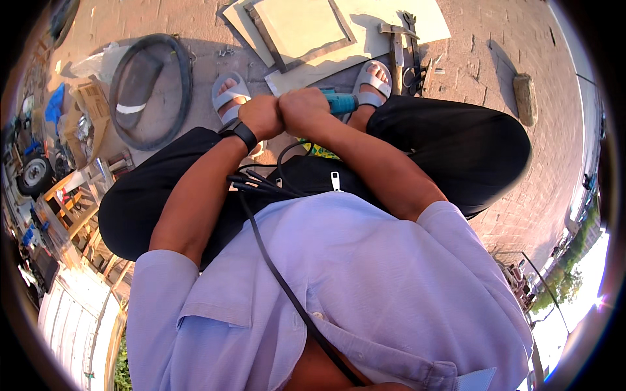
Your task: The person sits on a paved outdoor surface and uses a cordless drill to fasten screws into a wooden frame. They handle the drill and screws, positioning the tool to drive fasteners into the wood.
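Both of my hands meet in front of me, between my knees. My right hand [304, 109] is closed around a teal power tool [341, 102], whose body and dark end stick out to the right beside my wrist; its front is hidden. Pressed against it, my left hand [259, 117] is a closed fist with a black watch [242, 135] at the wrist. What sits inside the left fingers is hidden. A black cable [282, 159] loops up from my lap close under the right hand. Part of a green and yellow item [319, 150] shows below the hands.
Beyond my sandalled feet lie pale boards [391, 32] with a dark square frame [345, 26] on them. A hammer [396, 55] and a wrench [412, 39] rest at the right. Leftward are a rubber ring [184, 85], a cardboard box [91, 104] and wooden pieces [81, 221]. A block [524, 98] stands far right.
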Demonstrator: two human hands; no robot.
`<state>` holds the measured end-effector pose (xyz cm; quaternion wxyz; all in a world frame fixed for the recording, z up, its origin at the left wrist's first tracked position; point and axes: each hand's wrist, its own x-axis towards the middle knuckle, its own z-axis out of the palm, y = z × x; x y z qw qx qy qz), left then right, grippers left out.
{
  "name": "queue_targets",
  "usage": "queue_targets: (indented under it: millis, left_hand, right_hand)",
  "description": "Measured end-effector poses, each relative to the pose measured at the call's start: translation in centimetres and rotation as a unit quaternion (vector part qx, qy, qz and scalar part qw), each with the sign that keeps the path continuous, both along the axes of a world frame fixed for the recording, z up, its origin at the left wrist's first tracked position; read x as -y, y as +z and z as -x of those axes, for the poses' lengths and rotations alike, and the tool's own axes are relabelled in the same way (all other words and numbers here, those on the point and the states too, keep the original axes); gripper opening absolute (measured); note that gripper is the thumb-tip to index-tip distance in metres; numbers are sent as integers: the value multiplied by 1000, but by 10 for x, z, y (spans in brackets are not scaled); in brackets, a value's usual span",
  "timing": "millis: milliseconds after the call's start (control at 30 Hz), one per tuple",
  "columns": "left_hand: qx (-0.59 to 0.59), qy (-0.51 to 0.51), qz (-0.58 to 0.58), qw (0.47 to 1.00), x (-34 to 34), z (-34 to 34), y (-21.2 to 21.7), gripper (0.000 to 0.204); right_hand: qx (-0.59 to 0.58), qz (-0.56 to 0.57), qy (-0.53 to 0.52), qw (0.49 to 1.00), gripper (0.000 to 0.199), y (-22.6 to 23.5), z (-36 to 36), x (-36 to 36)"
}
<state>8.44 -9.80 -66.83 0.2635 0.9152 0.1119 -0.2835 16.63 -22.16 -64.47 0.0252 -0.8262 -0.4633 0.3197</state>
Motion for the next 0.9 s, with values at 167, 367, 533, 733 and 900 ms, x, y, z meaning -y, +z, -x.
queue_targets:
  millis: [167, 367, 533, 733, 900]
  left_hand:
    - [92, 62, -58, 992, 10, 21, -8, 25]
    - [-34, -40, 179, 982, -28, -5, -38, 34]
    - [-253, -7, 273, 928, -32, -29, -20, 36]
    - [-222, 9, 239, 945, -27, -21, -22, 36]
    - [-72, -32, 75, 994, -13, -6, -8, 27]
  right_hand:
    - [5, -4, 5, 1000, 19, 6, 2, 1]
    - [13, -7, 18, 1000, 21, 12, 1, 3]
    - [49, -43, 13, 998, 29, -5, 6, 7]
    - [25, -38, 7, 999, 36, -4, 4, 2]
    - [23, -31, 11, 999, 31, -8, 4, 2]
